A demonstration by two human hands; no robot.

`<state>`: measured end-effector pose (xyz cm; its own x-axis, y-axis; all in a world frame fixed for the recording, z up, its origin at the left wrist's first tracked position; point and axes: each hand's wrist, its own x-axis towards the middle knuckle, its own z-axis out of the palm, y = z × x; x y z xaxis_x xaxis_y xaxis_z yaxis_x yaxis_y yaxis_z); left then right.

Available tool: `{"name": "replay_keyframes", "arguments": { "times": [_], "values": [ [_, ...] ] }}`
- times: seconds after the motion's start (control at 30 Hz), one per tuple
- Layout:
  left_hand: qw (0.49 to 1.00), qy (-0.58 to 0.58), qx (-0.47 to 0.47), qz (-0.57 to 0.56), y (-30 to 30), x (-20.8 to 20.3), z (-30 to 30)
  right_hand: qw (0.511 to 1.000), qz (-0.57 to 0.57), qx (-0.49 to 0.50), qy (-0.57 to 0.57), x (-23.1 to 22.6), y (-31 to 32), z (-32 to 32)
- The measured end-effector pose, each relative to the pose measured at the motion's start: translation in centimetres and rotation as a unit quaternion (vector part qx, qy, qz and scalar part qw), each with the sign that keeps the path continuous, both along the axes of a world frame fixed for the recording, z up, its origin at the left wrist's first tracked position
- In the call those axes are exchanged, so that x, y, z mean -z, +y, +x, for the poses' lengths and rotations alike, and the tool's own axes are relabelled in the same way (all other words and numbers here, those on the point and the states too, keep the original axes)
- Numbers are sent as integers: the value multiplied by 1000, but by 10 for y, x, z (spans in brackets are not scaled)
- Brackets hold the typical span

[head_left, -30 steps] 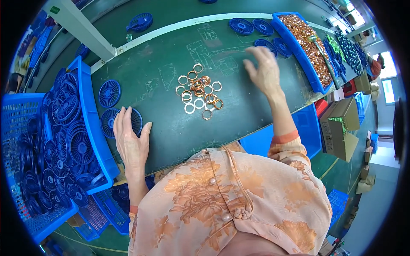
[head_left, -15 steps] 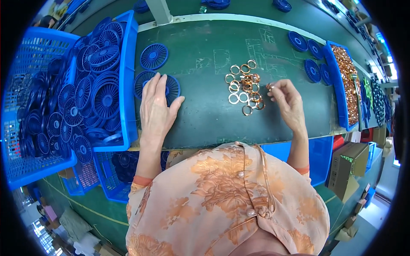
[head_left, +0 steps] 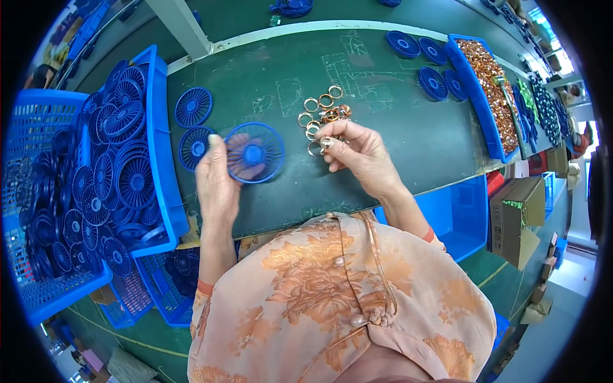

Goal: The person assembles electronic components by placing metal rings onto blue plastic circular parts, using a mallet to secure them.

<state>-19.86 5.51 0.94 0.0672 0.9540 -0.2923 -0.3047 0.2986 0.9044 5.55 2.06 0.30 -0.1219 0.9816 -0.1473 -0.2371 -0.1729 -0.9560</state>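
My left hand (head_left: 220, 179) grips a round blue fan grille (head_left: 254, 153) by its left edge, raised and tilted above the green tabletop, thumb in front and fingers showing through the spokes behind. To its right, my right hand (head_left: 361, 156) pinches a small shiny gold-coloured piece (head_left: 326, 142) between thumb and forefinger; its exact shape is partly hidden. Just beyond that hand lies a cluster of gold-coloured rings (head_left: 311, 105), some of it covered by the fingers. Two more blue grilles, an upper one (head_left: 193, 107) and a lower one (head_left: 195, 148), lie flat left of the held grille.
A blue crate (head_left: 167, 210) heaped with grilles stands at the left, beside another blue basket (head_left: 51, 96). On the right, a long blue tray (head_left: 491, 143) holds many copper-coloured pieces. Several grilles (head_left: 433, 83) lie near it. A cardboard box (head_left: 511, 223) sits below right.
My left hand has picked up a grille from the table and tilted it up. My right hand has moved left with the small piece, toward the grille. The view has shifted right.
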Motion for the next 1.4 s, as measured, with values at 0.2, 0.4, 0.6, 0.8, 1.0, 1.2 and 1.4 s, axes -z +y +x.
{"name": "replay_keyframes", "arguments": {
  "times": [0.2, 0.4, 0.6, 0.8, 1.0, 1.2, 1.4],
  "values": [
    [988, -139, 54, -39, 0, 13, 15, 1000, 9, 19, 23, -3, 1, 0],
    [987, -151, 47, 1, 0, 11, 31, 1000, 14, 17, -13, -24, 0, -15],
    [984, -164, 73, -16, -3, 15, 34, 931, 252, 62, -258, -18, 10, -39],
    [986, -153, 73, 3, -6, 19, 32, 855, 375, 76, -351, -13, 22, -48],
    [990, -130, 53, 21, -7, 23, 37, 838, 363, 76, -400, -6, 25, -50],
    [993, -112, 39, 16, -5, 21, 44, 837, 344, 87, -416, -4, 27, -47],
    [994, -71, 88, 2, -1, 34, 35, 827, 398, 41, -396, 6, 28, -32]
  ]
}}
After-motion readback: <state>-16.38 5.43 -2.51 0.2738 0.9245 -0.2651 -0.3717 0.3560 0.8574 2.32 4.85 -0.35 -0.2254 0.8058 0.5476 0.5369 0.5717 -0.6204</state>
